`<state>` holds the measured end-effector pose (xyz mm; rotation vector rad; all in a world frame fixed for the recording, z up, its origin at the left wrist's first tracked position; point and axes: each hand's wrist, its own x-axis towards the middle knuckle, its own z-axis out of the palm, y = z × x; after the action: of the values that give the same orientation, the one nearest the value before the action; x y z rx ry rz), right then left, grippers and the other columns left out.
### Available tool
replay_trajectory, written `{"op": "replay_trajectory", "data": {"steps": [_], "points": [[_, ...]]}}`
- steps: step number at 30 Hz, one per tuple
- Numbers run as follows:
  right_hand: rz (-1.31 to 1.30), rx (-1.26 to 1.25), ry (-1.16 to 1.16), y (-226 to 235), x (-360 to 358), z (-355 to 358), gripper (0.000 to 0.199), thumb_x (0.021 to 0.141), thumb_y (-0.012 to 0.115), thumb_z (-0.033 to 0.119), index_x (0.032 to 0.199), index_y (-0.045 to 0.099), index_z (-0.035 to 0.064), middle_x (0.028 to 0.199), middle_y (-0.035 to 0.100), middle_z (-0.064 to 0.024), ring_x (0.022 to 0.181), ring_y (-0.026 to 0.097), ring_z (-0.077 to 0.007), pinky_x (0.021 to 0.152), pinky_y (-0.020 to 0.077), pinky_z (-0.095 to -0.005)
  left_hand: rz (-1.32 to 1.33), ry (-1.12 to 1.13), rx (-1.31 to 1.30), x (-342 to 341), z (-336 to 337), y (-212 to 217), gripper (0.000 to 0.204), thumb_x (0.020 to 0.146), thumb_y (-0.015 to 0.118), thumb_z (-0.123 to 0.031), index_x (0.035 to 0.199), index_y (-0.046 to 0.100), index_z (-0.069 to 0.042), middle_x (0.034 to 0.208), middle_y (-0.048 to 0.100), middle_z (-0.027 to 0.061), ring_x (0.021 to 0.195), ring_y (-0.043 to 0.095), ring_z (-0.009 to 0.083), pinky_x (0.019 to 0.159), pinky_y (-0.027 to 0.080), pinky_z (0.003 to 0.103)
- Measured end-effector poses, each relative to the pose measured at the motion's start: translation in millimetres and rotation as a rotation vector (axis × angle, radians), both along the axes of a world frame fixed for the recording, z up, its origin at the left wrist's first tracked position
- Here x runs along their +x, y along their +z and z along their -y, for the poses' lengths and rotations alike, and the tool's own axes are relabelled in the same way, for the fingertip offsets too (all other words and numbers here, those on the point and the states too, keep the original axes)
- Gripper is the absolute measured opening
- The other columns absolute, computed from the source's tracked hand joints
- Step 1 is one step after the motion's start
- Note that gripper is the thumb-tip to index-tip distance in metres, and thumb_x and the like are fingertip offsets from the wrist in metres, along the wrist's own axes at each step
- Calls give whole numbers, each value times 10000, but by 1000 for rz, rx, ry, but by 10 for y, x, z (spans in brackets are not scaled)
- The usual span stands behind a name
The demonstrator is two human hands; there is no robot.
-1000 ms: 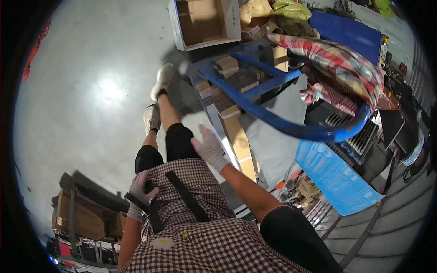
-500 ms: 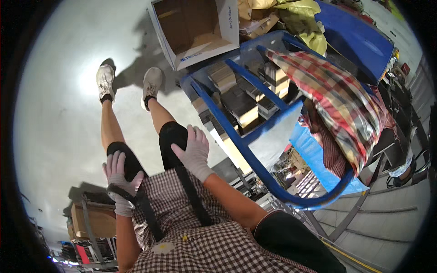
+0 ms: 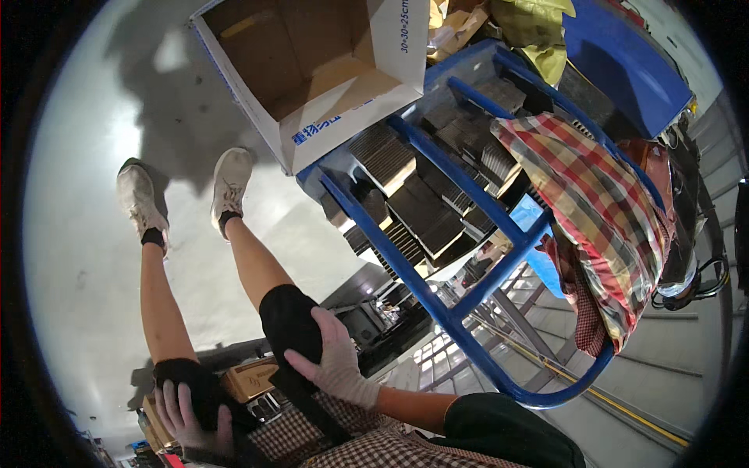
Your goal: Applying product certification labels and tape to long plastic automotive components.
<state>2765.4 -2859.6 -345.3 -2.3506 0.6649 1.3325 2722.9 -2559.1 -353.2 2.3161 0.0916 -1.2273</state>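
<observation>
My left hand (image 3: 187, 413), in a pale thin glove, rests with fingers spread on the left leg of my black shorts (image 3: 290, 327). On the right thigh lies my right hand (image 3: 335, 363), gloved the same way, its thumb apart from the fingers. Neither hand holds anything. I wear a checked apron (image 3: 390, 448) with dark straps. To the right of my legs stands a cart with a blue tubular handle (image 3: 437, 300). Behind its bars are stacks of dark, ridged blocks (image 3: 425, 210), whose exact kind I cannot make out. A plaid cloth (image 3: 585, 210) hangs over the handle.
An open white cardboard box (image 3: 398, 70) sits at the cart's far left corner, its visible inside bare. Beyond are crumpled yellow wrapping (image 3: 538, 31) and a blue panel (image 3: 624, 70). A brown carton (image 3: 251, 379) shows behind my legs. Pale floor (image 3: 78, 234) lies at left.
My view has shifted, so the box and cart look larger and nearer. My feet and legs appear farther left and lower. Both hands sit lower in the picture, still on my thighs.
</observation>
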Motion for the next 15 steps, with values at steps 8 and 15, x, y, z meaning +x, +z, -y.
{"op": "replay_trajectory", "data": {"steps": [8, 15], "points": [[4, -67, -49, -6, 183, 118, 856, 788, 785, 379, 1406, 357, -30, 1345, 447, -296, 1224, 476, -446, 1052, 407, -497, 193, 174, -127, 326, 373, -220, 637, 751, 772, -486, 1237, 632, -98, 1272, 606, 181, 1183, 523, 448, 1007, 399, 609], [-48, -50, -76, -40, 295, 61, 862, 736, 841, 345, 1388, 403, -10, 1337, 483, -266, 1245, 486, -419, 1056, 417, -476, 122, -21, 2, 701, 321, -62, 626, 749, 769, -488, 1242, 630, -127, 1286, 601, 153, 1223, 503, 450, 990, 406, 618]]}}
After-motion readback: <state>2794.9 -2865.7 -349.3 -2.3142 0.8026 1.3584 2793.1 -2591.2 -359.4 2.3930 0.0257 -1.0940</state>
